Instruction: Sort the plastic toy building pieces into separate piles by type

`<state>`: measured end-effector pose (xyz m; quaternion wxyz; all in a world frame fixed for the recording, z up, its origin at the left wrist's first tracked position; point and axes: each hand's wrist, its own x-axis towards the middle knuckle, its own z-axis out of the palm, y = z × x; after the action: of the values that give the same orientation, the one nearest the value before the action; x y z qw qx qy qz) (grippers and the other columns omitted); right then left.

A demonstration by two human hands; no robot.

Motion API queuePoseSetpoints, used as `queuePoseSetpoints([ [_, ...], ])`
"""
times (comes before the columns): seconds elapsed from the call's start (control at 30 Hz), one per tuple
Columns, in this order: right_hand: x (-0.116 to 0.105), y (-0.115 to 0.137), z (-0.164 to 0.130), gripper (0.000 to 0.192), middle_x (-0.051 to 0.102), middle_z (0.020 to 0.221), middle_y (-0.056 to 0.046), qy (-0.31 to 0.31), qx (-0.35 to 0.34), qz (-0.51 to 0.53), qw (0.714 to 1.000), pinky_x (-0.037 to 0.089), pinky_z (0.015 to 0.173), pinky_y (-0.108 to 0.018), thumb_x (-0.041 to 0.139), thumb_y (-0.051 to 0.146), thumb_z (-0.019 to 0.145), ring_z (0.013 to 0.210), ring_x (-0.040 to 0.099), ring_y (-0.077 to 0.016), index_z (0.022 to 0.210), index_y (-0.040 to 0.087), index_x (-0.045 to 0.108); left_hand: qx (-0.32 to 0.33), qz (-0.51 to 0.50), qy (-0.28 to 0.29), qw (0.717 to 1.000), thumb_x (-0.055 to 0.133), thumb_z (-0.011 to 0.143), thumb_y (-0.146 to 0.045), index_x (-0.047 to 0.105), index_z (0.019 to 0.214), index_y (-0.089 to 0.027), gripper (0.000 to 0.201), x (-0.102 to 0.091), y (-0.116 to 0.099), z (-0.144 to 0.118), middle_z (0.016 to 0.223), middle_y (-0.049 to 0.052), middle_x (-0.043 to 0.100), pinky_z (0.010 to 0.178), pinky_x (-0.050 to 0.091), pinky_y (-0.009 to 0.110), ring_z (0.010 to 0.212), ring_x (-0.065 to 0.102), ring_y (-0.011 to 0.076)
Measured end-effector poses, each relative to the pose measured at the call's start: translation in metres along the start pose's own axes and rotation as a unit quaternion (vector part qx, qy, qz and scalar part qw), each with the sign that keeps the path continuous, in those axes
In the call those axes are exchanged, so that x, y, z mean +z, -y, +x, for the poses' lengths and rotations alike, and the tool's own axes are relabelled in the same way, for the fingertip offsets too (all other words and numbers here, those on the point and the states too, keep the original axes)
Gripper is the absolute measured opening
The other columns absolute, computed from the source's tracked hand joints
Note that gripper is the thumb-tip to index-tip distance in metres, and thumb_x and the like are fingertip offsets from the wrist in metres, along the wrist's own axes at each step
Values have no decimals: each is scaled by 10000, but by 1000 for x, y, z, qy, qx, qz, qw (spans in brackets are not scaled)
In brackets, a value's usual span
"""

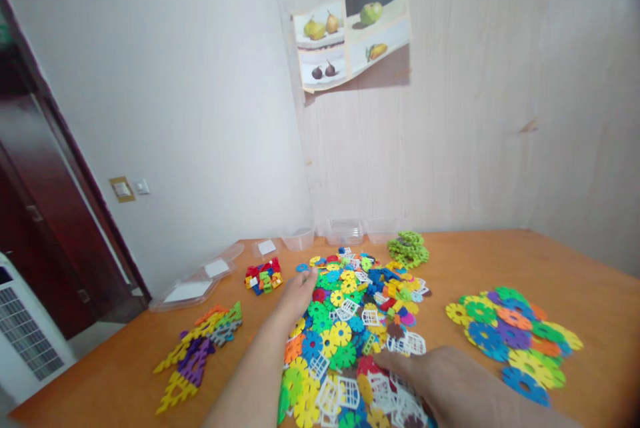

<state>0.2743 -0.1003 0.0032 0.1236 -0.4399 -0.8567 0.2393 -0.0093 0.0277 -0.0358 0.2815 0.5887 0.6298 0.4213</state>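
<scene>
A long heap of mixed plastic building pieces (327, 341) spreads down the middle of the table. Along its left edge lies my left hand (299, 291), fingers stretched forward against the pieces and holding nothing I can see. My right hand (433, 375) is at the heap's near right side, with one digit stretched over a red piece (367, 367); its other fingers are largely hidden. White lattice window pieces (383, 391) lie close to that hand. Yellow, green and blue notched discs (341, 333) make up much of the heap.
Sorted groups stand apart: zigzag pieces (193, 355) at left, small blocks (264, 276) behind them, green pieces (409, 249) at back, large notched discs (515, 331) at right. Clear plastic tubs (345, 233) line the wall, with lids (187, 291) at back left.
</scene>
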Motion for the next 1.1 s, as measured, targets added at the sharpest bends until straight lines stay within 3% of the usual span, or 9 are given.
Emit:
queuePoseSetpoints([
  [0.23, 11, -12, 9, 535, 737, 1036, -29, -8, 17, -27, 999, 438, 720, -283, 718, 334, 724, 895, 682, -252, 1249, 384, 626, 38, -1, 12, 999, 485, 836, -673, 668, 1135, -190, 597, 5, -13, -6, 1273, 90, 657, 1045, 397, 355, 1214, 563, 269],
  [0.5, 19, -28, 20, 266, 734, 973, 3, -81, -33, -20, 996, 389, 665, -244, 612, 338, 823, 835, 679, -198, 1084, 309, 652, 135, 78, 81, 984, 466, 885, -580, 653, 1136, -196, 495, 14, -25, -13, 1187, 66, 684, 1011, 431, 352, 1137, 596, 240],
  [0.7, 18, -41, 28, 305, 744, 960, -42, -155, 37, -14, 987, 389, 667, -253, 547, 446, 876, 823, 677, -210, 1115, 293, 659, 209, 142, 113, 961, 528, 881, -479, 644, 1191, -233, 413, 26, -29, -24, 1290, 73, 633, 1054, 407, 355, 1210, 559, 244],
  [0.93, 28, -64, 47, 391, 663, 677, -18, -241, 127, 50, 961, 332, 580, -243, 363, 488, 951, 648, 600, -166, 770, 228, 592, 276, 182, 115, 937, 521, 904, -401, 648, 1163, -239, 331, 33, -39, -33, 1254, 65, 639, 1040, 408, 340, 1190, 558, 218],
  [1.1, 39, -74, 57, 396, 602, 627, 6, -272, 134, 93, 948, 312, 561, -240, 362, 480, 941, 606, 544, -144, 688, 217, 514, 314, 222, 105, 917, 541, 892, -332, 674, 1023, -239, 209, 43, -51, -38, 1071, 53, 670, 944, 434, 340, 1073, 574, 216],
])
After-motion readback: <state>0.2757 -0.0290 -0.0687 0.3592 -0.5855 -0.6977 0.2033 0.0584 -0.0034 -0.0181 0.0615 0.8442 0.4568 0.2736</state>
